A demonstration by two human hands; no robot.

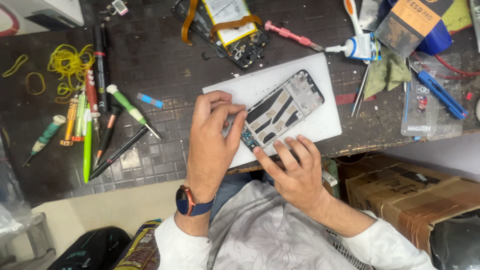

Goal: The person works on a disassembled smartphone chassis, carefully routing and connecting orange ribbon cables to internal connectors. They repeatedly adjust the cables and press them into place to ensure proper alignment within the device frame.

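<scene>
A dark, tiled-pattern workbench, worn at its near edge, carries a phone repair that looks to be in mid-course. On it lies a white rectangular plastic work mat, and on the mat, set at a slant, rests the black phone frame, opened up, with its bare metal inner plate and pale adhesive pads showing. The lower end, where a small blue circuit board sits, points toward the person. The left hand, a dark blue watch on its wrist, pinches thumb and fingertips together right at that board end; what it nips, if anything, is too small to tell. The right hand lies loose beside it, fingers spread and unclenched, their tips resting on the mat at the frame's lower edge, holding nothing. Judging from this layout, stripping is done and work on the frame is under way, with refitting left: a second opened phone body with a white battery and orange flex cable waits at the far side, well apart. Near it lie a pink-handled screwdriver and a white glue tube. Green-handled screwdrivers lie idle at left.
</scene>
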